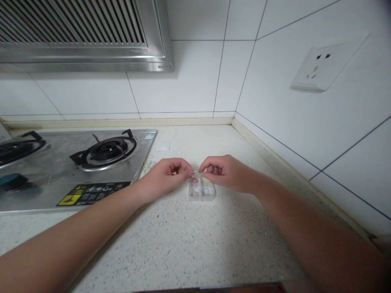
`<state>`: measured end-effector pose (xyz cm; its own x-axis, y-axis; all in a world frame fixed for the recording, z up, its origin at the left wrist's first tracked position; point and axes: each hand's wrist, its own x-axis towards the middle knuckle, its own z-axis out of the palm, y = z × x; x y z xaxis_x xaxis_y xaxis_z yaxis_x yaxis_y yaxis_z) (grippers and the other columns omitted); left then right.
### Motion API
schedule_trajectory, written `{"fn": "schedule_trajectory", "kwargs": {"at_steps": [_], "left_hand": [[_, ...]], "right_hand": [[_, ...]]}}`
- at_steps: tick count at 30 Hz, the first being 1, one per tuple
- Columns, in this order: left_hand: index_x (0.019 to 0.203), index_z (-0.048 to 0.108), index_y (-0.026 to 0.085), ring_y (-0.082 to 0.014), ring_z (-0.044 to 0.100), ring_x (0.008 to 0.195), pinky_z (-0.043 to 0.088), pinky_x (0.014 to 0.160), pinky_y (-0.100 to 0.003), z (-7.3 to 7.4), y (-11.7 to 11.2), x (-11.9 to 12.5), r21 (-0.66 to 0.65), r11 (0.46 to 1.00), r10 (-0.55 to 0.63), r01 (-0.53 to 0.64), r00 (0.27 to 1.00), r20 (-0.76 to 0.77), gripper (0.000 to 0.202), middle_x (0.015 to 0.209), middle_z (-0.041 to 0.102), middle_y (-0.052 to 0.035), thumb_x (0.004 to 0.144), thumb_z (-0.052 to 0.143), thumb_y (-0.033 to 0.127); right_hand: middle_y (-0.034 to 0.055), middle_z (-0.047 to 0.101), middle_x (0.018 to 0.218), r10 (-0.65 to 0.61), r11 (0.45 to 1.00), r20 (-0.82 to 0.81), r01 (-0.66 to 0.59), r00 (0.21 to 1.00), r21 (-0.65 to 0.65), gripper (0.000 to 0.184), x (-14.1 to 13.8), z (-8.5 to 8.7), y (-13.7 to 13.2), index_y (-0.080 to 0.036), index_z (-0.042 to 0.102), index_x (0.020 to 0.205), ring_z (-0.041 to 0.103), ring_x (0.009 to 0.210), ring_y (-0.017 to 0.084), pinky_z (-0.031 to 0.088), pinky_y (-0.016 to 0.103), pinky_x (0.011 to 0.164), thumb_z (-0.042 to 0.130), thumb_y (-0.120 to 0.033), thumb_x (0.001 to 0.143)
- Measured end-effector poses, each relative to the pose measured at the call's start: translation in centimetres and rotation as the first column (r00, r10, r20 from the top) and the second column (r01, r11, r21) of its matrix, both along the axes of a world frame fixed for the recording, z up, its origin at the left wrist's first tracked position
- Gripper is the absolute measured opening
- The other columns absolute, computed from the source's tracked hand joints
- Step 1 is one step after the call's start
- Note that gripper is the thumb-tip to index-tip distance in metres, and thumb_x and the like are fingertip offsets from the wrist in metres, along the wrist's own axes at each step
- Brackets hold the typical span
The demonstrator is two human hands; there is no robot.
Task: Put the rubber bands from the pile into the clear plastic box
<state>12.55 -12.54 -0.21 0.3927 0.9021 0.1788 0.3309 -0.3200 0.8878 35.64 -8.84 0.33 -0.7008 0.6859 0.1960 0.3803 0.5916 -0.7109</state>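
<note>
A small clear plastic box with compartments lies on the counter, holding little reddish and dark ring-shaped things. Above its far side, my left hand is closed, thumb and forefinger pinched together. My right hand pinches in the same way from the other side. Between the two sets of fingertips runs a thin pale strand that looks like a small rubber band. Beyond my left hand, several thin coloured bands lie loose next to the stove edge. The fingers partly cover the box's far edge.
To the left is a steel gas stove with black burners, and a range hood hangs over it. A flat clear piece rests behind the loose bands. Tiled walls meet at the back right; a socket is on the right wall.
</note>
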Motion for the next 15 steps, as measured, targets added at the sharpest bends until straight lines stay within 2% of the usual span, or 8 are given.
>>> {"fn": "schedule_trajectory", "kwargs": {"at_steps": [4,10,15], "left_hand": [[0.086,0.065,0.014,-0.0094,0.049,0.063,0.035,0.057,-0.022,-0.23,-0.13,0.27,-0.056,0.998,-0.033,0.035,0.998,0.048,0.023,0.075,0.062,-0.0016,0.089,0.060,0.037],[0.087,0.065,0.015,-0.0074,0.042,0.053,0.033,0.052,-0.021,0.04,-0.56,0.42,-0.134,0.991,-0.016,0.029,0.995,0.099,0.024,0.064,0.056,0.0015,0.088,0.060,0.038],[0.085,0.063,0.015,-0.0069,0.039,0.052,0.031,0.051,-0.020,0.17,-0.70,0.64,-0.134,0.991,0.005,0.011,0.993,0.117,0.022,0.061,0.052,0.0026,0.087,0.061,0.037]], "right_hand": [[-0.0022,0.054,0.066,0.017,0.999,-0.053,-0.019,0.998,-0.049,0.020,-0.30,-0.10,-0.15,-0.017,0.065,0.096,0.046,0.058,0.009,0.033,0.022,0.052,0.060,-0.033,0.087],[-0.0013,0.055,0.066,0.038,0.997,-0.099,-0.044,0.994,-0.060,0.022,-0.43,0.16,-0.36,-0.015,0.066,0.089,0.047,0.060,0.009,0.034,0.023,0.053,0.060,-0.036,0.088],[-0.0013,0.055,0.067,0.028,0.994,-0.125,-0.041,0.992,-0.100,0.021,-0.45,0.37,-0.59,-0.015,0.065,0.087,0.046,0.061,0.009,0.034,0.022,0.053,0.061,-0.035,0.088]]}}
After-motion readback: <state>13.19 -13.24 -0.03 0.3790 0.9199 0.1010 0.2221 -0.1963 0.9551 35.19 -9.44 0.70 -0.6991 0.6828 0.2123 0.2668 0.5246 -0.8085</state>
